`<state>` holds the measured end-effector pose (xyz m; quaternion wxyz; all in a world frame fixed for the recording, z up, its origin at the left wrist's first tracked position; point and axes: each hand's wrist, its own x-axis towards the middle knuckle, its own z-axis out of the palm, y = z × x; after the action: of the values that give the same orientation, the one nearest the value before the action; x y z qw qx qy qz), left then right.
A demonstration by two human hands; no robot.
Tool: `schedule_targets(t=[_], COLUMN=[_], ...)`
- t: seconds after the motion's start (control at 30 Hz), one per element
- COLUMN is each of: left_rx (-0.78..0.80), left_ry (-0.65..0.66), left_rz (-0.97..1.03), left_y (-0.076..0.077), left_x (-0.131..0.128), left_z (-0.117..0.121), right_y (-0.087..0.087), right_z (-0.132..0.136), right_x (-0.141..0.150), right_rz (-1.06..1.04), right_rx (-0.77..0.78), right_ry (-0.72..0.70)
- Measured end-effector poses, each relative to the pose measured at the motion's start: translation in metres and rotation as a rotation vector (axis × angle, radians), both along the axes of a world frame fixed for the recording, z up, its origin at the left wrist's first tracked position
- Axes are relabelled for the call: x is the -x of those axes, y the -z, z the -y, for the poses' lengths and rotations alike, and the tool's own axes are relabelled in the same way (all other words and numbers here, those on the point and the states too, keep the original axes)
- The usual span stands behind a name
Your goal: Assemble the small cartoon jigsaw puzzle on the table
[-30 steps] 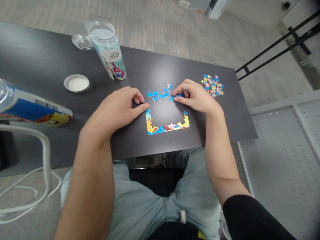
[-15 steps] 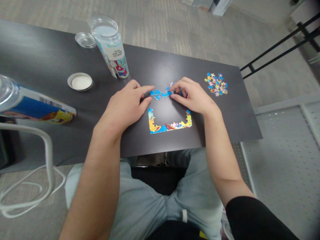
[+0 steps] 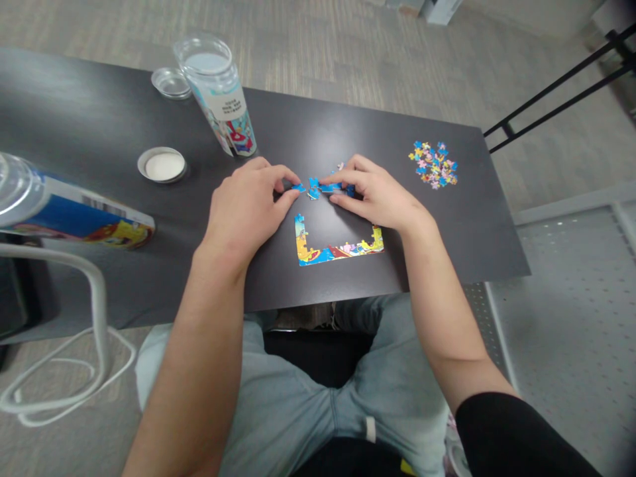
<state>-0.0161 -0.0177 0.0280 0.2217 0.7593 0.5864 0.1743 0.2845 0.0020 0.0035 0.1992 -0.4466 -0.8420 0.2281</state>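
Observation:
Between thumb and forefinger, my left hand (image 3: 251,202) pinches a small blue jigsaw piece (image 3: 299,188). My right hand (image 3: 375,189) has its fingertips on a blue strip of joined jigsaw pieces (image 3: 330,189), and its fingers partly cover more pieces. Loose blue pieces (image 3: 313,188) lie in the gap between both hands. Nearer to me lies a U-shaped jigsaw border (image 3: 330,254), joined along the bottom and partway up both sides. A pile of mixed jigsaw pieces (image 3: 434,165) sits to the right of my right hand.
A clear canister (image 3: 223,99) with a printed label stands at the back left; another canister (image 3: 84,209) is nearer, at far left. Two round lids (image 3: 161,165) lie by them on the dark table (image 3: 278,285). A white cable (image 3: 99,318) curves at lower left.
My left hand has drawn slightly left with a blue piece, apart from the others. My right fingers have shifted left over the blue strip.

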Motion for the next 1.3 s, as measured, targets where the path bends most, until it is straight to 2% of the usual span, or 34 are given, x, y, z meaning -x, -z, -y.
schedule_targets(t=[0.23, 0.4, 0.5, 0.7, 0.93, 1.13, 1.3], left_rx=[-0.040, -0.052, -0.044, -0.042, -0.025, 0.000, -0.003], left_ry=[0.015, 0.145, 0.165, 0.136, 0.062, -0.036, -0.050], left_rz=[0.022, 0.024, -0.015, 0.002, -0.020, -0.026, -0.009], left_y=[0.005, 0.007, 0.008, 0.006, -0.001, 0.001, 0.005], left_x=[-0.001, -0.007, -0.007, -0.003, -0.011, -0.006, 0.001], left_z=[-0.001, 0.001, 0.001, 0.001, 0.006, 0.002, -0.002], right_y=[-0.001, 0.002, 0.004, 0.005, 0.009, 0.011, 0.010], right_z=[0.000, -0.009, -0.014, -0.018, -0.023, -0.023, -0.023], right_x=[-0.004, -0.015, -0.021, -0.032, -0.041, -0.043, -0.050], right_rz=[0.002, -0.026, -0.029, -0.036, -0.062, -0.094, -0.074], right_rx=[-0.042, -0.121, -0.168, -0.185, -0.202, -0.206, -0.221], right_ry=[0.070, 0.164, 0.220, 0.272, 0.323, 0.345, 0.349])
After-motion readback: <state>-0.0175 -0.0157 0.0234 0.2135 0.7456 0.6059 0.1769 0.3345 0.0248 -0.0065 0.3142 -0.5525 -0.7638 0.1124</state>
